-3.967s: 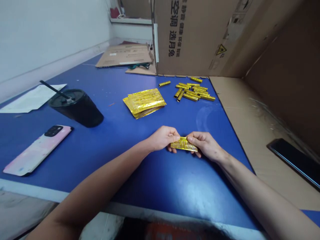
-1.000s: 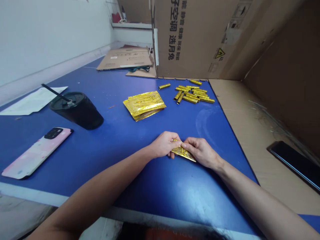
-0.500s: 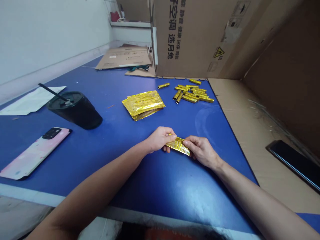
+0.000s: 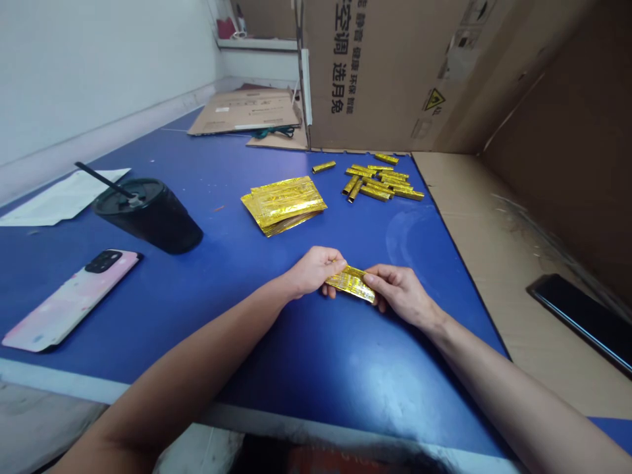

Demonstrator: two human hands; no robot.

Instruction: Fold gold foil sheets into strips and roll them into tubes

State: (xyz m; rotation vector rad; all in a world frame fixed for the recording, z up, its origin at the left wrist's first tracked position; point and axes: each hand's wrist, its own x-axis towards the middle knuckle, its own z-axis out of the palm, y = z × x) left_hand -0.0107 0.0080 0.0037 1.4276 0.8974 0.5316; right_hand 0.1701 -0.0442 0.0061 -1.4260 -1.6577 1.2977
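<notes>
A shiny gold foil paper sheet [image 4: 351, 282], narrowed into a strip, is held between my two hands just above the blue table [image 4: 276, 349]. My left hand [image 4: 318, 268] pinches its left end, thumb on top. At the right end, my right hand [image 4: 397, 289] grips it with the thumb pressed on the upper face and fingers underneath, partly hidden. Beyond my hands lies a stack of flat gold foil sheets [image 4: 286, 201]. Farther right is a pile of small gold folded tubes [image 4: 378, 184], with a single gold tube [image 4: 324, 167] lying apart from them.
On the left stand a black tumbler with a straw [image 4: 158, 214], a pink phone [image 4: 74, 299] and a white paper [image 4: 59, 197]. Flattened cardboard [image 4: 241, 115] lies at the back. A large cardboard box [image 4: 390, 79] rises behind the tubes; a dark phone [image 4: 582, 322] rests on cardboard at right.
Both hands keep hold of the gold foil sheet in nearly the same place. My right thumb has shifted very slightly; the rest of the scene moves only with a small shift of view.
</notes>
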